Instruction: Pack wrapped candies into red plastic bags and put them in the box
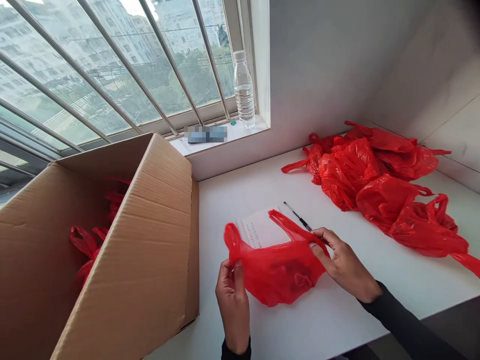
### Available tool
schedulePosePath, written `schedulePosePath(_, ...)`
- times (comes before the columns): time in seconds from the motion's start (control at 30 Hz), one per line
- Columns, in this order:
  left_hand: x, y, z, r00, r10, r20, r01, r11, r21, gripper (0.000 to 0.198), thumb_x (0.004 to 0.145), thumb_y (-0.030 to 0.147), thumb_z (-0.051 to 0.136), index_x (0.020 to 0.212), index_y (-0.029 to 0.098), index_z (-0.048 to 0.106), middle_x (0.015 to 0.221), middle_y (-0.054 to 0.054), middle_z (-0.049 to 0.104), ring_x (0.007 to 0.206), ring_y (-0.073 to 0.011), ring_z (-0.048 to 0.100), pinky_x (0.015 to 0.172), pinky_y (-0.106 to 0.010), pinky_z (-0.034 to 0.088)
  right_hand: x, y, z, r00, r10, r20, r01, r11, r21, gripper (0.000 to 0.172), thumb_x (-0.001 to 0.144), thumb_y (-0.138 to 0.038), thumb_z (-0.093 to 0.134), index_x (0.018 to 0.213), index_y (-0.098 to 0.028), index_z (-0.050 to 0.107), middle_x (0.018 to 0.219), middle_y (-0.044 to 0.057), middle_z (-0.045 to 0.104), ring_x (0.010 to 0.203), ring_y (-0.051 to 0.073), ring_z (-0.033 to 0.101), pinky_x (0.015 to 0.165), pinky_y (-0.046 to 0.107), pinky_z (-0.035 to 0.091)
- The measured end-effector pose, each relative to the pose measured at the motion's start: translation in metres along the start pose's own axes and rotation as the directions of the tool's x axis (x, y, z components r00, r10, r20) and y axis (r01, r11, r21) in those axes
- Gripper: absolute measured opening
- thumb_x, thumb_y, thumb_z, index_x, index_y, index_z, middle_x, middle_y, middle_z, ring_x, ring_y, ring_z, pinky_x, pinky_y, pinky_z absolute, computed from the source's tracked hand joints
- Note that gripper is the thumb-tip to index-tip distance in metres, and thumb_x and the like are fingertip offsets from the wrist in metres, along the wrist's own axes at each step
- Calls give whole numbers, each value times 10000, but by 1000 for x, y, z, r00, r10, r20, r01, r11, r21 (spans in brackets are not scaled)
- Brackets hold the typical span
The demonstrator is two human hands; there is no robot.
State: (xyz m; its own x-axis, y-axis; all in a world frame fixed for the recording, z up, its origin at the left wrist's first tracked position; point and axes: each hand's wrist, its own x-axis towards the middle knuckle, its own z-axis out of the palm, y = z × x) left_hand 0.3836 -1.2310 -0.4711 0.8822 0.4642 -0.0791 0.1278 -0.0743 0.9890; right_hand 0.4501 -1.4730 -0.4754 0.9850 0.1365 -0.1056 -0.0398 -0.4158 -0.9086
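Note:
A red plastic bag (277, 270) with something dark inside is held up just above the white table (337, 320). My left hand (232, 300) pinches its left handle side, fingers closed on the plastic. My right hand (343, 262) grips the bag's right edge near the other handle. Under the bag lie a white sheet of paper with printed lines (258, 230) and a black pen (298, 216).
A large open cardboard box (150, 240) stands at the left with red bags (88, 245) inside. A pile of several filled red bags (382, 185) lies at the right, near the wall. A clear water bottle (243, 90) stands on the windowsill.

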Motion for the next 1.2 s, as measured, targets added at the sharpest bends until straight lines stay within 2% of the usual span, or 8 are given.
schedulePosePath(0.2,-5,21,8,989,-27,144,45,992,-122,397,948,459,679,1275,240,630,1154,-88,710,1037,-278,675,744,-300,580,-3,-18,2,989,-40,141,26,994,103,358,958,-521,599,1223,-292,523,1005,9,603,895,202,619,782,329,544)
schedulePosePath(0.3,-8,27,6,988,-34,150,59,984,-169,330,919,440,718,1166,221,703,1075,-99,731,1015,-305,679,722,-318,581,-6,-25,1,978,-77,195,60,994,91,266,995,-522,547,1086,-276,592,864,-10,555,747,180,554,708,324,512)
schedulePosePath(0.47,-19,39,-5,990,-25,138,69,943,-326,337,932,546,646,1045,243,742,1197,-102,715,1153,-353,644,876,-416,579,-18,-35,-5,974,-148,173,80,934,350,222,1034,-469,499,1061,-270,595,1193,74,615,1153,265,583,949,380,527)
schedulePosePath(0.57,-26,52,-5,976,-35,213,131,882,-453,330,960,546,575,955,258,734,923,-87,724,1074,-360,663,896,-495,564,-23,-41,-4,969,-142,203,8,837,548,194,1045,-442,471,1101,-297,586,1197,77,628,1181,279,587,953,406,545)
schedulePosePath(0.67,-32,64,1,958,-29,285,187,816,-547,295,990,484,535,878,263,695,546,-7,505,804,-301,661,908,-544,535,-26,-42,2,959,-204,195,35,771,636,162,1049,-421,463,1091,-324,585,942,35,595,1030,250,621,942,407,541)
schedulePosePath(0.9,-33,74,3,962,13,274,189,693,-696,325,997,525,525,1114,271,690,675,10,442,701,-197,543,865,-419,516,-36,-34,14,935,-188,301,-52,766,641,362,989,-648,448,1170,-349,544,989,37,517,1065,276,591,918,414,515)
schedulePosePath(1.03,-32,75,6,941,-45,335,253,751,-610,436,982,614,524,893,221,692,607,37,328,584,-128,420,651,-265,432,-42,-43,15,920,-184,345,-75,784,616,528,1003,-709,237,1144,-310,552,1067,65,553,974,261,566,840,395,495)
schedulePosePath(1.2,-37,66,17,919,-187,347,330,847,-417,237,966,427,680,1026,201,721,625,35,414,561,-111,369,523,-216,340,-38,-72,21,892,-300,339,168,915,366,421,1088,-510,295,828,-242,489,819,5,490,779,182,476,742,321,404)
